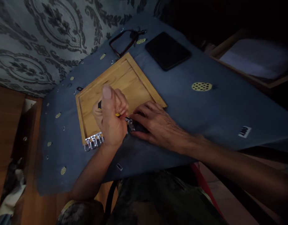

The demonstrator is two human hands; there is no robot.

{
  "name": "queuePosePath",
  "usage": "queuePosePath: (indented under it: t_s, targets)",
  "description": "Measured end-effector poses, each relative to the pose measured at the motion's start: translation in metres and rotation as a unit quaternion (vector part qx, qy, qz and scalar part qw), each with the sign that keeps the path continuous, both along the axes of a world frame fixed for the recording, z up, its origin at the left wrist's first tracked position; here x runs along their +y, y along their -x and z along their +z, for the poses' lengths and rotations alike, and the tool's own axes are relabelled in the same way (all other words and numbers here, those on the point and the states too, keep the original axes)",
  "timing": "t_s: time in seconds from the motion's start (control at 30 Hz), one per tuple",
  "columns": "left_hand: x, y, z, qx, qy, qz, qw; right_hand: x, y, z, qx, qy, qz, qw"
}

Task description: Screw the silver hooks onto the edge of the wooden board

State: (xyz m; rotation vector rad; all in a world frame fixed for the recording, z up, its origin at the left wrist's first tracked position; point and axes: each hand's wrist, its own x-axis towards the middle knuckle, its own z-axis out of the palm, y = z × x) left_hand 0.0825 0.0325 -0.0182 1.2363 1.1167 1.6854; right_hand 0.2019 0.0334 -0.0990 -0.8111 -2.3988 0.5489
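A wooden board [136, 89] with a raised rim lies on the blue tablecloth. Along its near edge sits a silver key-hook strip [94, 140] with several small hooks, and another silver hook piece [130, 123] shows between my hands. My left hand [112, 117] is wrapped, thumb up, round a screwdriver [117, 114] with a black and yellow handle. Most of the tool is hidden in the fist; its front end points at the hook piece. My right hand [155, 123] reaches over the board's near corner, fingers and thumb on either side of the hook piece, gripping it against the edge.
Behind the board lie dark-framed glasses [121, 47] and a black tablet or phone [168, 51]. A small dark object [79, 89] is near the board's left corner. Patterned wallpaper [52, 31] rises behind the table; an open drawer-like box [256, 59] holds something pale at right.
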Motion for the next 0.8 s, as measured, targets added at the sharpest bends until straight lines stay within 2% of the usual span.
queuePosePath:
  t_s: [0.27, 0.5, 0.6, 0.8]
  targets:
    - [0.012, 0.013, -0.002, -0.018, -0.006, -0.088, 0.996, -0.001, 0.000, -0.001, 0.003, 0.001, -0.006, 1.000]
    - [0.012, 0.017, -0.002, -0.008, 0.021, -0.117, 0.993, 0.000, 0.000, 0.000, 0.003, 0.006, -0.007, 1.000]
    - [0.006, 0.020, 0.003, -0.013, 0.025, -0.109, 0.994, 0.000, 0.000, 0.001, 0.004, 0.002, -0.006, 1.000]
    - [-0.010, 0.031, 0.021, 0.002, 0.002, -0.050, 0.999, 0.000, 0.000, 0.000, 0.009, 0.001, -0.007, 1.000]
